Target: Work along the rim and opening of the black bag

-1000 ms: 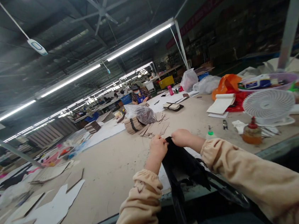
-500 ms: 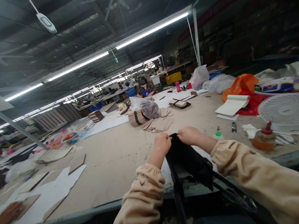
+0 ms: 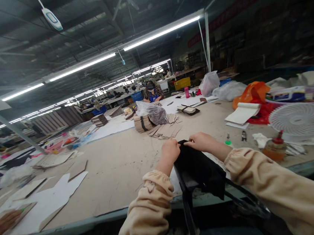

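My left hand (image 3: 170, 151) and my right hand (image 3: 203, 142) both grip the far edge of a black bag (image 3: 197, 167) that lies over the near edge of the worktable (image 3: 118, 174). The fingers of both hands are curled shut on the black material. A black strap (image 3: 188, 215) hangs down from the bag between my beige sleeves. Just beyond my hands lie several cardboard pieces (image 3: 166, 131) and a tied bundle of them (image 3: 143, 123).
A white fan (image 3: 300, 121), a glue bottle (image 3: 275, 146), a small green-capped bottle (image 3: 228, 140) and a notepad (image 3: 242, 114) lie to the right. Cardboard cut-outs (image 3: 46, 202) lie left, where another person's hand (image 3: 1, 225) rests. A seated worker (image 3: 151, 92) is far behind.
My hands keep their grip on the bag's edge and have barely shifted. The camera tilted down a little. The other person's hand at the lower left drew back toward the table's edge.
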`<state>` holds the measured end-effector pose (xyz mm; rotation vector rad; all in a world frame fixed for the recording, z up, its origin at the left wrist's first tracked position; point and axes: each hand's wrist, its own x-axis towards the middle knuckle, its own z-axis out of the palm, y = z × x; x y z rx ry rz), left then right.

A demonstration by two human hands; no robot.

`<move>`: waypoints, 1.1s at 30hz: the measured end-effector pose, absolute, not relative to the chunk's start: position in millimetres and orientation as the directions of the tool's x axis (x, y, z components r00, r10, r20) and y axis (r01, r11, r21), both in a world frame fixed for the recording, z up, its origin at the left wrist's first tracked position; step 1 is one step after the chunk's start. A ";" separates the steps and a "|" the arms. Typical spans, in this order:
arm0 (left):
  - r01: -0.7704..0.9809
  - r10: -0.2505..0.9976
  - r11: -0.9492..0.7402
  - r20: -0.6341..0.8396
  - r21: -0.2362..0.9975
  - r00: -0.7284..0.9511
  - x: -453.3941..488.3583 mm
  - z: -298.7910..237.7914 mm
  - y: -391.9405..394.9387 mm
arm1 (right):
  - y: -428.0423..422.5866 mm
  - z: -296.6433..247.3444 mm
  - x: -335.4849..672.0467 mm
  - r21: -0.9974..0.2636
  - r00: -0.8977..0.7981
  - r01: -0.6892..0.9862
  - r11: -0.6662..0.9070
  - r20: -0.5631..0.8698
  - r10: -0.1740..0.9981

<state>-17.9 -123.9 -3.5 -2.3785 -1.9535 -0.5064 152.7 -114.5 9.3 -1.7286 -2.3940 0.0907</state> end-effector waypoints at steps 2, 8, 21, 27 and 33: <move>0.955 0.949 -0.228 0.261 0.189 0.175 -18.9 -2.9 -124.5 | -114.5 9.3 154.1 -0.179 -0.339 0.917 0.357 0.124 0.932; 0.947 0.944 -0.250 0.269 0.202 0.192 -20.1 -5.1 -123.0 | -103.7 5.2 145.1 -0.184 -0.403 0.882 0.433 0.180 0.897; 0.954 0.951 -0.211 0.269 0.212 0.151 -20.2 -6.6 -122.4 | -91.2 2.6 144.4 -0.156 -0.486 0.844 0.514 0.184 0.854; 0.956 0.951 -0.201 0.274 0.211 0.140 -17.8 -5.1 -124.1 | -90.6 2.5 143.0 -0.138 -0.469 0.857 0.496 0.190 0.863; 0.948 0.949 -0.214 0.281 0.236 0.144 -18.6 -3.3 -126.0 | -91.8 5.0 143.3 -0.119 -0.462 0.865 0.488 0.189 0.866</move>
